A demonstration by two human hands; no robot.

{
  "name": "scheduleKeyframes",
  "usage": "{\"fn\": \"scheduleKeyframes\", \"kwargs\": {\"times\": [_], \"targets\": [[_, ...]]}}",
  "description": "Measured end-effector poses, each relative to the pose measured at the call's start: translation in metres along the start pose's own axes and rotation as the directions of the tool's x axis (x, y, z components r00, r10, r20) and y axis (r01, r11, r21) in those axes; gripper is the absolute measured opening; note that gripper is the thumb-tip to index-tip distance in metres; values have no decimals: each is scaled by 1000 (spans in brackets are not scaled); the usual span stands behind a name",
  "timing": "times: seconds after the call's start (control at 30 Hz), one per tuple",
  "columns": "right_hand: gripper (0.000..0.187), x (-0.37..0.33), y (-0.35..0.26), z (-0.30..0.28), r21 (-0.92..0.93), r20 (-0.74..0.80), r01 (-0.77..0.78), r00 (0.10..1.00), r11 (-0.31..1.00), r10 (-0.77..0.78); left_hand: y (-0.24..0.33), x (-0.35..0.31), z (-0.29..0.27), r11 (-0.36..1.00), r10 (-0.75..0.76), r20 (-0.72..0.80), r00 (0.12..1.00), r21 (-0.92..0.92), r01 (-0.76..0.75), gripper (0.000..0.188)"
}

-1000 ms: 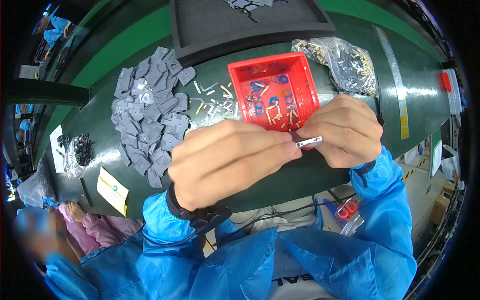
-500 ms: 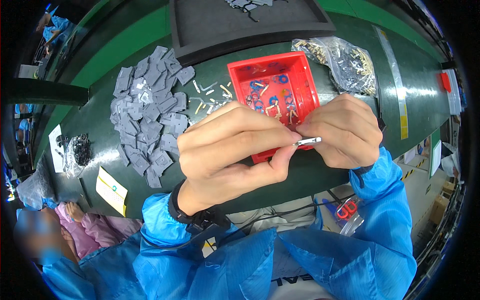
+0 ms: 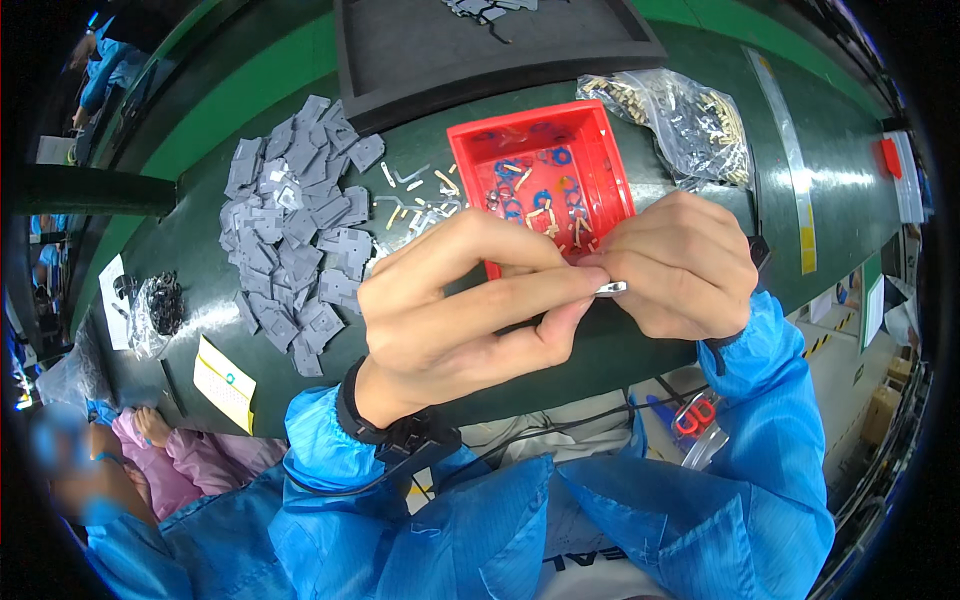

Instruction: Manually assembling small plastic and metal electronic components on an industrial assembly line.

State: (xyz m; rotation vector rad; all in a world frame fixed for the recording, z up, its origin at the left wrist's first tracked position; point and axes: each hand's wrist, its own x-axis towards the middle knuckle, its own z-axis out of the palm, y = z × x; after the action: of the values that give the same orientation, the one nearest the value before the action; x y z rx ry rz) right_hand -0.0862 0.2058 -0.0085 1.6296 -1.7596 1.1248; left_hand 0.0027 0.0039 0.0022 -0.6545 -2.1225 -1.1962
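head cam: your l hand (image 3: 460,310) & r hand (image 3: 685,265) clamp fingers (image 3: 570,289) on a small silver part (image 3: 612,289); less shows vs a sec ago, so prob mid-adjust.

Open lanes are running along the left and right; things are crowding the middle.
On the counter (image 3: 850,215), a narrow bare lane is running between the grey plate pile (image 3: 298,230) and the bag of black parts (image 3: 158,308), with a yellowish sheet (image 3: 222,383) lying near its near end. A wider stretch is opening right of the flat tape strip (image 3: 789,160). The left hand (image 3: 450,305) and right hand (image 3: 688,268) are meeting over the near side of the red bin (image 3: 600,150), blocking it there. Loose small parts (image 3: 428,213) are cluttering the gap between pile and bin, the black tray (image 3: 500,84) is walling off the far side, and the bag of brass-coloured parts (image 3: 695,120) is bulging far right.
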Motion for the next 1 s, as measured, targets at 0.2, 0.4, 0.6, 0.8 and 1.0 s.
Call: {"fn": "scheduleKeyframes", "kwargs": {"times": [0.2, 0.4, 0.6, 0.8, 1.0], "targets": [[35, 0, 1, 2, 53, -1, -5, 1000, 999, 5, -3, 0, 1, 998, 68, -24, 997, 14, -68, 24], [34, 1, 2, 3, 91, 2, -20, 1000, 996, 19, -5, 0, 0, 994, 107, -8, 994, 0, -107, 26], [34, 1, -1, -1, -42, 57, -9, 998, 999, 11, -1, -1, 3, 999, -32, -36, 999, -9, 32, 25], [34, 3, -1, -3, -57, 74, -10, 997, 998, 14, -4, 2, 1, 1000, 12, -14, 1000, 8, -12, 24], [35, 1, 4, 1, 21, 42, 8, 999, 1000, -9, -4, 2, -1, 999, 53, 25, 998, -8, -53, 23]]}}
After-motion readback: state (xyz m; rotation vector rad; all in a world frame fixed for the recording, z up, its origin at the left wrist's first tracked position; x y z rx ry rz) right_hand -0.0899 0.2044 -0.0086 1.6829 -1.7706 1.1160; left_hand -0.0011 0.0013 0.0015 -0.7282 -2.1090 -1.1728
